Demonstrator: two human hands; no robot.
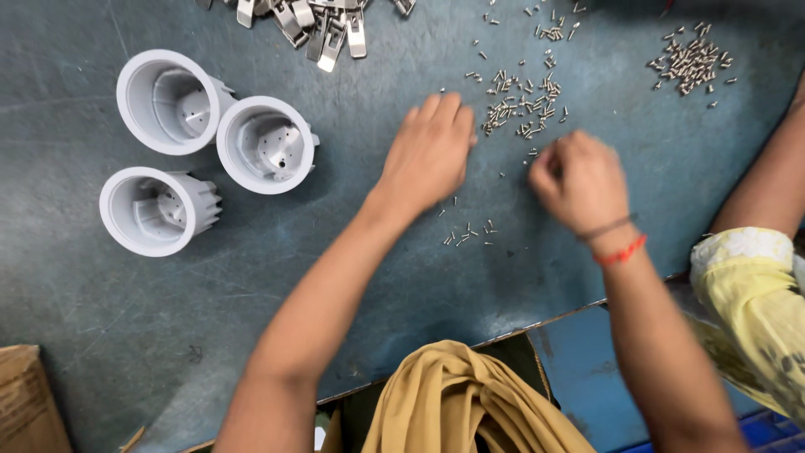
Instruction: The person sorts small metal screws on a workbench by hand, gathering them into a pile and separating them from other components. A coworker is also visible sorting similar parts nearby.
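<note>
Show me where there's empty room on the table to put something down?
Bare table lies below the three white cups, left of the left hand and its arm. Another bare strip runs between the cups and the screws. It is crowded around the screws by the right hand and at the clips.

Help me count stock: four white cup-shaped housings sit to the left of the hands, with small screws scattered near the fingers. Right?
Not quite: the head view shows three white housings, not four. They do sit left of both hands, and small screws do lie scattered by the fingers.
</note>
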